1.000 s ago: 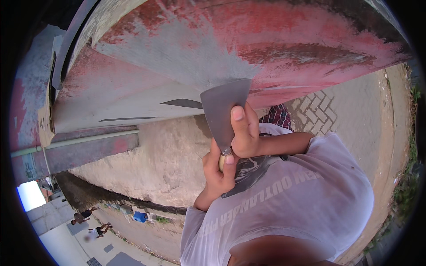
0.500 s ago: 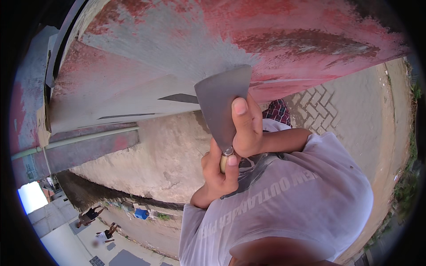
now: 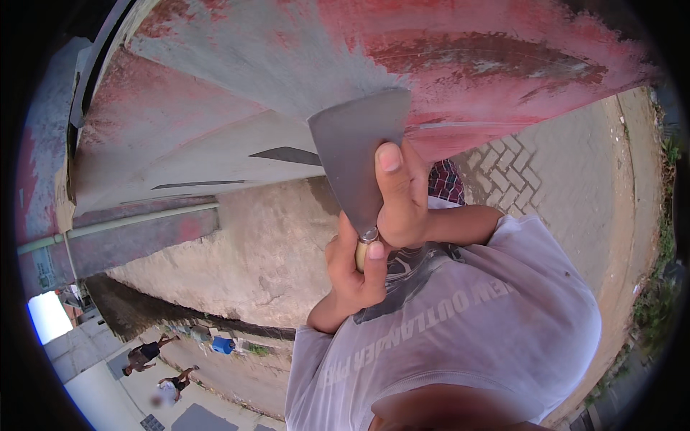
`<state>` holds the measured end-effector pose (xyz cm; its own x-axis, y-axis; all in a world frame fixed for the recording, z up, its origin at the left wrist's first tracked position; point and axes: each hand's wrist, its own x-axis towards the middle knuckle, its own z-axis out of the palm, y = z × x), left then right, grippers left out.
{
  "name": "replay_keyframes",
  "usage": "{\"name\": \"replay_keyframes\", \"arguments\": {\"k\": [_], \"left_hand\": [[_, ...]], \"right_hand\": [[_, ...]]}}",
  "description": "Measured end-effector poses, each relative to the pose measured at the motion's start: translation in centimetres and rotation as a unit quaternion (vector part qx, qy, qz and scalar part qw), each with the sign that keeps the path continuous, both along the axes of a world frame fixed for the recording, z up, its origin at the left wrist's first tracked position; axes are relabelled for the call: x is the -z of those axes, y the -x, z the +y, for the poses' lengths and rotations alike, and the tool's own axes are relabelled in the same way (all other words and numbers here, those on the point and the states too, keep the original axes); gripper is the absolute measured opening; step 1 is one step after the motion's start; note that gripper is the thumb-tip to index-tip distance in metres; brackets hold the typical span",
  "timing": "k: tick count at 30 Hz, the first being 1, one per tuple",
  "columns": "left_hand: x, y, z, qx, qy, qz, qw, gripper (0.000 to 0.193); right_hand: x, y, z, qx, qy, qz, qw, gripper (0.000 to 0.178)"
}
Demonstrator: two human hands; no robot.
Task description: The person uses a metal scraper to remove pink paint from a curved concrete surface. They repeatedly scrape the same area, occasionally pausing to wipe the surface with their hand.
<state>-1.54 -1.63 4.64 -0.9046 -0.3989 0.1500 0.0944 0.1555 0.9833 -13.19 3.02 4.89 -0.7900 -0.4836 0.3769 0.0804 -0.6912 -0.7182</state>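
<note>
Wide metal scraper blade (image 3: 357, 154) held up near the middle of the view, broad edge pressed against the red-and-grey painted wall (image 3: 302, 65), narrow end running down into a pale wooden handle (image 3: 361, 253). Right hand (image 3: 404, 197) laid over the blade's right side, fingers stretched along the metal, gripping it firmly. Left hand (image 3: 352, 269) just below and touching, closed tight around the handle, thumb up beside the metal collar. Both forearms rising from a light grey printed shirt (image 3: 460, 323) at the lower right. Worn patches of bare grey showing through the red paint around the blade. Brick-paved ground (image 3: 503, 172) to the right of the hands. Pale pipe (image 3: 136, 221) running along the wall at left. Far off at lower left, small figures of other people (image 3: 147, 353) on a street.
</note>
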Motion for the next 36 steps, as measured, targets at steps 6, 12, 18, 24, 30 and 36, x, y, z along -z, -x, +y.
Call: {"name": "replay_keyframes", "arguments": {"k": [6,12,18,24,30,36], "left_hand": [[0.1,-0.1,0.2,-0.033,-0.043,0.012,0.998,0.055],[-0.1,-0.3,-0.1,-0.015,-0.002,0.006,1.000,0.055],[-0.5,0.6,0.5,-0.002,0.015,0.029,0.999,0.056],[-2.1,0.8,0.8,-0.021,-0.026,-0.008,0.999,0.058],[-3.4,0.8,0.6,-0.011,-0.055,0.006,0.998,0.059],[0.6,1.1,-0.7,0.012,-0.074,0.023,0.997,0.059]], "right_hand": [[-0.1,-0.2,0.1,0.019,-0.026,-0.012,0.999,0.034],[-0.1,-0.2,-0.2,-0.014,0.007,-0.032,0.999,0.034],[-1.2,0.4,0.2,0.001,0.006,-0.008,1.000,0.031],[-1.8,1.0,0.4,-0.004,0.015,-0.016,1.000,0.031],[-2.5,0.5,-0.2,0.068,0.011,0.017,0.997,0.032],[0.3,0.4,0.0,0.077,-0.056,0.036,0.995,0.033]]}}
